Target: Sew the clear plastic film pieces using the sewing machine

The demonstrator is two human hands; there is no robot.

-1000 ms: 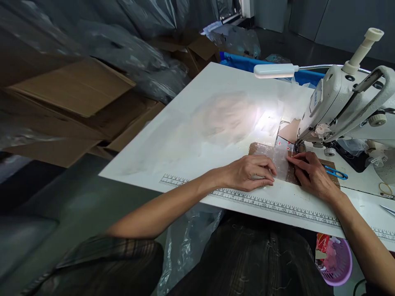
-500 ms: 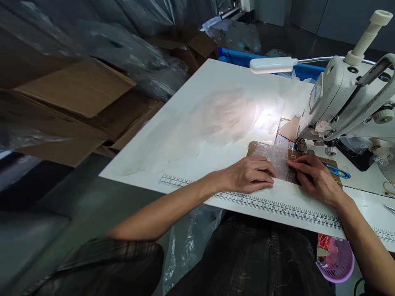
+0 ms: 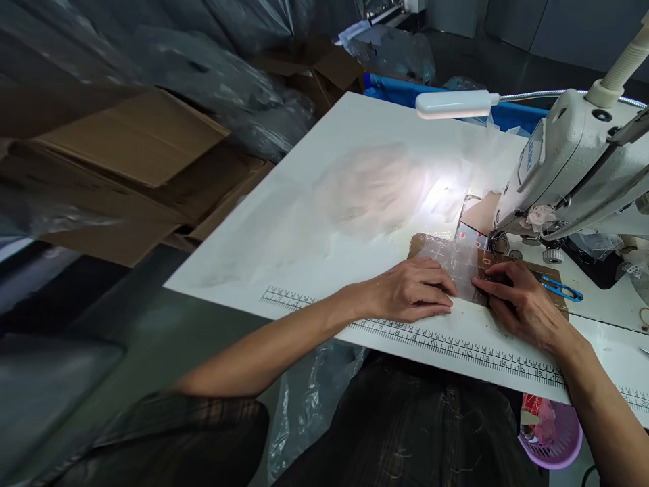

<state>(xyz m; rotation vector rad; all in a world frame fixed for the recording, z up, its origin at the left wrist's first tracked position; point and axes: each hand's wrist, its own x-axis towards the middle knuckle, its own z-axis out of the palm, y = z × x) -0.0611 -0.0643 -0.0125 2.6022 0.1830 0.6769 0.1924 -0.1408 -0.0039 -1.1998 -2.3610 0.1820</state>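
Observation:
My left hand [image 3: 418, 289] lies palm down with loosely bent fingers. Its fingertips rest at the left side of a sheer, whitish strip of fabric [image 3: 459, 267]. My right hand [image 3: 522, 301] is on the other side, its index finger stretched onto the strip's right edge and the other fingers apart. Beneath is a brown plate covered in clear tape [image 3: 420, 245]. The strip runs up toward the needle area of a white sewing machine [image 3: 562, 162]; its far end is hard to make out. Blue thread snips [image 3: 560, 287] lie just right of my right hand.
A pale, sheer fabric heap [image 3: 375, 186] spreads over the white table [image 3: 243, 250]. A printed ruler [image 3: 446, 345] runs along the front edge. A lamp [image 3: 456, 104] hangs above. Cardboard boxes [image 3: 136, 138] stand at left, and a purple basket [image 3: 562, 453] sits below at right.
The view has shifted slightly, so the machine appears farther right. My right index finger is a little lower along the strip's edge. My left hand has hardly moved.

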